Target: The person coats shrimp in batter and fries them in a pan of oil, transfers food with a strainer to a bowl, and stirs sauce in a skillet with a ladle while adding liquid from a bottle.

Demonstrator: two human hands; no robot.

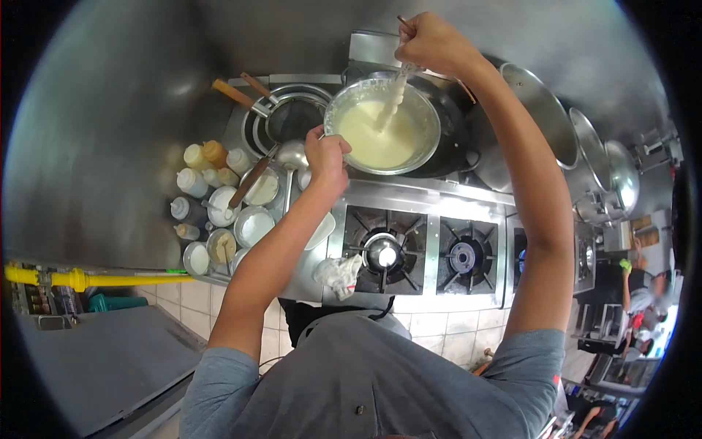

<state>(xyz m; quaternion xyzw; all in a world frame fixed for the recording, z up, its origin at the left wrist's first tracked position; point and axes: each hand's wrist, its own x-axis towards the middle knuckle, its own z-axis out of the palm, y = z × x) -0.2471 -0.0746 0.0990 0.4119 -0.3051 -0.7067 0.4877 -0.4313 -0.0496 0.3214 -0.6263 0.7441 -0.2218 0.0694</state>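
A metal mixing bowl (433,150) full of pale yellow, creamy liquid (369,139) rests over a dark wok (455,128) at the back of the stove. My left hand (327,161) grips the bowl's near left rim, thumb on the edge. Above the far side, my right hand (436,45) is closed around a long stirring utensil (397,91). Its top end is brown, and the lower shaft is coated in the pale mixture. The utensil's tip is sunk in the liquid, so its shape is hidden.
Left of the bowl are wood-handled strainers (292,117), a ladle (291,155), squeeze bottles (191,181) and small tubs (254,227). A crumpled white cloth (338,276) lies beside the front burner (384,252). Large pots (541,110) stand right. Other people (647,296) are far right.
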